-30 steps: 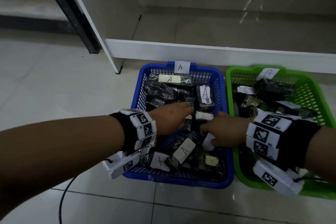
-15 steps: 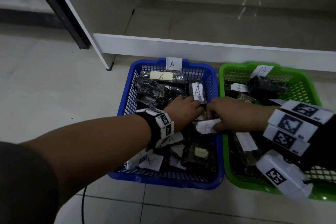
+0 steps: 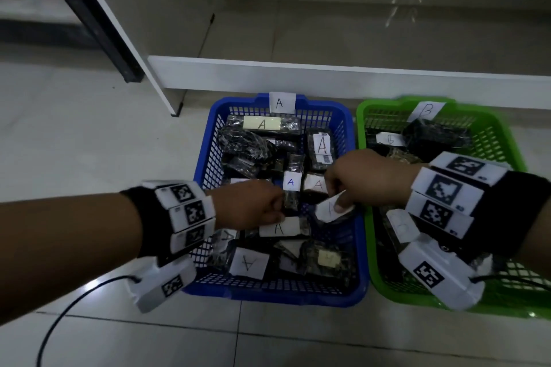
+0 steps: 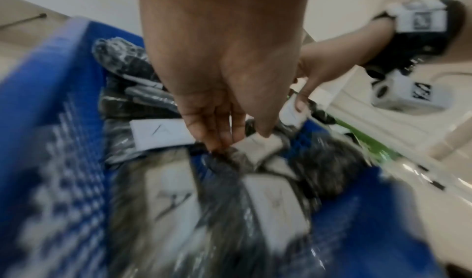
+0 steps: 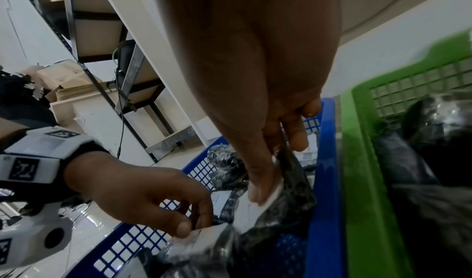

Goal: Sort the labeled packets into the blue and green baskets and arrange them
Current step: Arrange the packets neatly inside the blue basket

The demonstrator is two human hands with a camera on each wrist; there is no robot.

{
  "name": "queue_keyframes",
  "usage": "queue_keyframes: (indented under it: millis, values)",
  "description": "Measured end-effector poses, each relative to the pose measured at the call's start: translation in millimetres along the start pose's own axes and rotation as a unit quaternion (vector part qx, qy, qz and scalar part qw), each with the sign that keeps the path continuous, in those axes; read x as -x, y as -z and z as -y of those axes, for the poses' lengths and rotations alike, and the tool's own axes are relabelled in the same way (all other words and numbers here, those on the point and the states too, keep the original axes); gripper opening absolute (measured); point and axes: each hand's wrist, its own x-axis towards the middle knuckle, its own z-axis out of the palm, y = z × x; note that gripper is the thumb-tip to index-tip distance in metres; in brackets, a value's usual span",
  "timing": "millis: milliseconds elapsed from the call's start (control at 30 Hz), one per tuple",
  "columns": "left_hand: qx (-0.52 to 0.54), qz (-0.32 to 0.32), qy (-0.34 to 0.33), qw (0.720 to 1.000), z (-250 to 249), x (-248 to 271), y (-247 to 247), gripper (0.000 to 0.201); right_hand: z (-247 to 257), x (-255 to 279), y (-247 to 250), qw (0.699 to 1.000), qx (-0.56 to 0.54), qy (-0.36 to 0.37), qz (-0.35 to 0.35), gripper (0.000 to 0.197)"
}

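The blue basket [image 3: 205,164], tagged A, holds several dark plastic packets with white A labels. To its right, the green basket [image 3: 362,158], tagged B, holds dark packets with B labels. My left hand [image 3: 281,205] is over the middle of the blue basket and pinches a narrow dark packet [image 3: 290,202] with an A label. The left wrist view shows those fingers [image 4: 219,139] on a white-labelled packet [image 4: 258,147]. My right hand [image 3: 337,202] pinches another packet [image 3: 329,211] by its white label at the basket's right side; thumb [image 5: 256,191] and fingers clamp it.
Both baskets stand on a pale tiled floor in front of a low white shelf board [image 3: 328,74]. A white upright panel with a black edge [image 3: 119,39] rises at the left. A black cable [image 3: 59,316] trails from my left wrist. Metal shelving [image 5: 102,60] stands behind.
My left hand has drawn back toward me and to the left, holding a packet. My right hand stays near the blue basket's right side, still pinching the white-labelled packet.
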Motion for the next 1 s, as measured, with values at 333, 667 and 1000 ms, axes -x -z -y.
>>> queue_keyframes:
  millis: [333, 667, 1000]
  values:
    - [0.007, 0.096, -0.001, 0.995, 4.5, 20.6, -16.3, 0.040, 19.5, -19.5, -29.6, 0.992, 0.106, -0.063, -0.041, 0.020]
    - [0.035, -0.025, 0.050, 0.998, 25.8, 23.2, 10.7, 0.039, 25.9, -9.7, -52.7, 0.980, 0.170, -0.044, -0.096, 0.014]
    - [-0.194, -0.062, 0.070, 0.976, 41.6, 25.5, 5.4, 0.051, 20.4, -5.0, -59.9, 0.974, 0.196, 0.002, -0.116, 0.027]
